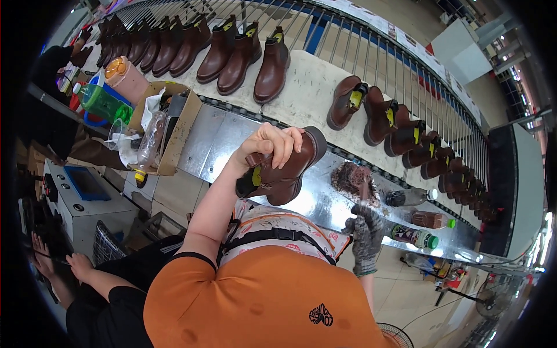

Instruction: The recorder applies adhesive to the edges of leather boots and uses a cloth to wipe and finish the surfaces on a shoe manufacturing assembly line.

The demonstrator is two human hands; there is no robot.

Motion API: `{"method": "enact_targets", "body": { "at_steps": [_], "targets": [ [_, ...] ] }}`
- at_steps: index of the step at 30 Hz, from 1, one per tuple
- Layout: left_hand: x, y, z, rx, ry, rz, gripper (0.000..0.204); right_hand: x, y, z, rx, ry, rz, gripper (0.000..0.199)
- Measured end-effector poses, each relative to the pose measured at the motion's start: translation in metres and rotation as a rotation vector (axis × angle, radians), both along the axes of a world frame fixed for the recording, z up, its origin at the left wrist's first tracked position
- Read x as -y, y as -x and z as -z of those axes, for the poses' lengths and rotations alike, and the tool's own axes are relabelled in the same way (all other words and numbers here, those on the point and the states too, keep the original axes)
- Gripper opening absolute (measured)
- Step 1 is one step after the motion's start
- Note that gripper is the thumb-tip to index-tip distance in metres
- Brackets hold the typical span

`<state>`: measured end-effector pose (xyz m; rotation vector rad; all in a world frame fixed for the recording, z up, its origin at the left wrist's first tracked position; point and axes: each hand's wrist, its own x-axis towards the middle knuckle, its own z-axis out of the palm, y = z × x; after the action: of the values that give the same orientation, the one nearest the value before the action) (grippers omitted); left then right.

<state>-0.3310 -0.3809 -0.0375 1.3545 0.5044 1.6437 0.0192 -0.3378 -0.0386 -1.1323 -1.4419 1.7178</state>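
My bare left hand (271,145) is closed round a brown leather ankle boot (288,177), lifted above the metal ledge and tilted, its dark sole facing up and right. Yellow lining shows at the boot's opening, near my wrist. On my right hand (366,232) is a grey knit glove. Its fingers are bent about a thin, blurred thing pointing at a brown-stained, crumpled cloth (350,178) on the ledge. What that thin thing is, I cannot make out. Just right of the glove lie a dark clear bottle (411,197), a green-capped bottle of brown liquid (432,219) and a labelled green-capped bottle (415,236).
Beyond the metal ledge (212,136) runs a pale conveyor belt (313,87) with rows of brown boots (272,66). A cardboard box (174,145) holding a plastic bottle stands left, beside a green bottle (98,101). At lower left, another person's hands (80,267) are near a control box (98,203).
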Motion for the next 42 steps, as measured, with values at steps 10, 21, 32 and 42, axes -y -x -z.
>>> {"method": "enact_targets", "body": {
  "at_steps": [10, 21, 32, 42],
  "targets": [
    [-0.003, -0.013, -0.007, -0.016, 0.02, 0.022, 0.048, -0.023, 0.069, -0.08, 0.419, -0.924, -0.624, 0.033],
    [-0.001, -0.01, -0.002, 0.008, 0.046, 0.049, 0.049, -0.026, 0.081, -0.076, 0.369, -0.973, -0.662, 0.034],
    [0.003, 0.015, 0.013, 0.033, 0.005, -0.035, 0.051, -0.024, 0.102, -0.051, 0.167, -0.949, -0.596, 0.024],
    [0.017, 0.054, 0.048, 0.326, -0.011, -0.178, 0.053, -0.017, 0.143, 0.009, 0.06, -0.886, -0.603, 0.033]
  ]
}}
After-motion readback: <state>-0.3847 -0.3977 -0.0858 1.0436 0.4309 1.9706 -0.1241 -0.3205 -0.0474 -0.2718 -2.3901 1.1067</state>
